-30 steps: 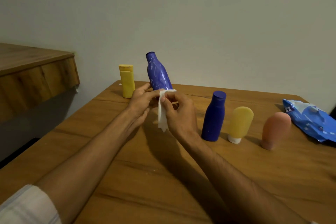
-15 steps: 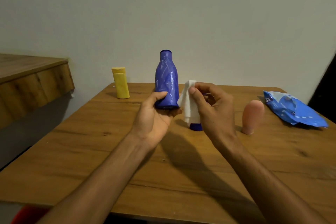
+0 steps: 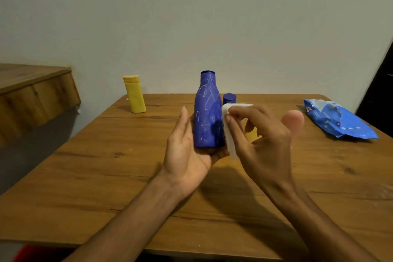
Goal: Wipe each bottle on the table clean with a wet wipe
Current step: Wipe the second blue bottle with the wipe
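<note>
wooden desk (image 3: 106, 166) under all. my left hand (image 3: 185, 155), over the desk, fingers released and flat, thumb straight, carries the blue bottle (image 3: 207, 112) upright on the palm. my right hand (image 3: 265, 140): fingers grasping the wet wipe (image 3: 229, 138), laid against the bottle's right side.

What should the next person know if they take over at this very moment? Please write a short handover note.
Left hand: carries the large blue bottle upright on its palm, thumb straight beside it.
Right hand: pinches the wet wipe against the bottle's right side.
On the table: yellow bottle far left; small blue bottle, yellow tube and pink tube partly hidden behind the right hand; wipe pack far right.
Done: the large bottle is being wiped; white marks show on it.
Left: finish it, then the others; whether any is already clean cannot be told.
</note>
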